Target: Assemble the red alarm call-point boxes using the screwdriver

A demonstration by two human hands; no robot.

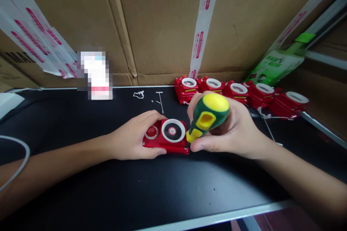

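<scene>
While your left hand [132, 137] lies cupped around the near end of the red unit [166, 135] and pins it flat on the black tabletop [162, 191], your right hand [230, 128] is closed around the green-and-yellow screwdriver [207, 115], held nearly upright at the unit's right edge. You cannot see the tip: it is hidden behind your thumb and the unit's corner, so whether it is seated in a screw is not clear. That is where I judge the risk to be. If the blade sits off-centre, pressure could make it skid off onto the round white-rimmed dial [173, 130] or towards your left fingers. A loose hold on the left could let the unit twist. Behind it, a row of similar red units [238, 92] stands against the cardboard wall [162, 21], and small metal parts [160, 100] lie near
</scene>
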